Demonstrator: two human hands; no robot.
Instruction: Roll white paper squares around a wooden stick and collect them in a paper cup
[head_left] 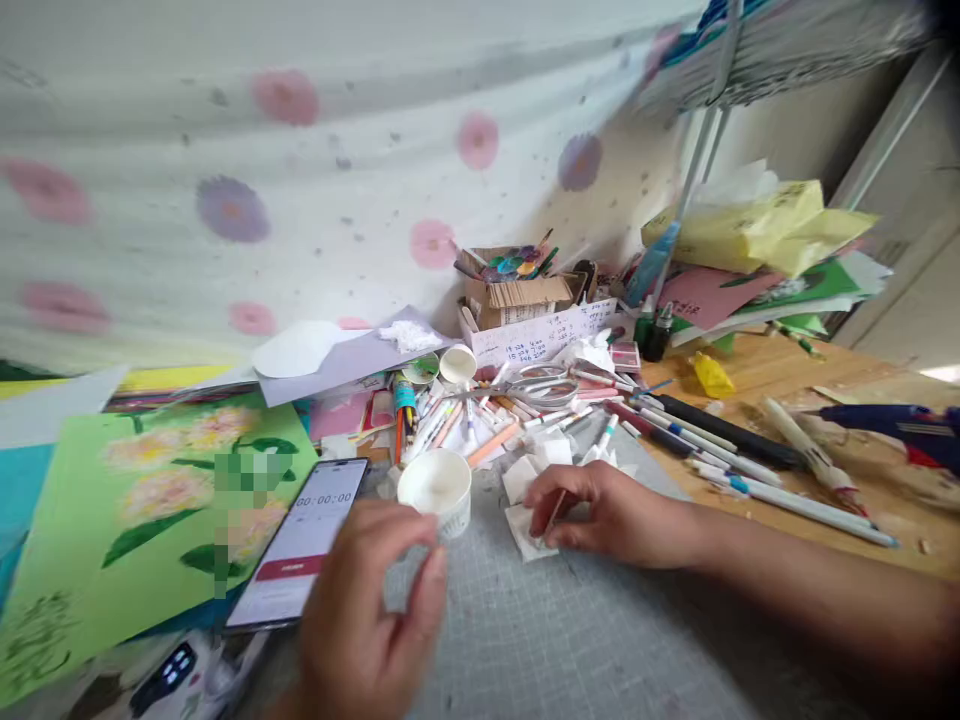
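Note:
My right hand (600, 515) rests on the grey cutting mat (540, 630), fingers pinched on a thin brown stick, its tip pressing a small white paper square (525, 530). My left hand (375, 610) hovers low over the mat with fingers curled and nothing visible in them, just in front of a white paper cup (437, 485). A phone (300, 540) showing a timer at zero lies left of that hand. More small white paper pieces (536, 460) lie beyond the right hand.
A green flower painting (142, 520) lies at the left. Pens, markers and scissors (547, 385) pile behind the cup. A cardboard box of paints (514, 285), a glue gun (892, 420), long pens (750, 470) and stacked papers (757, 250) crowd the wooden table's right side.

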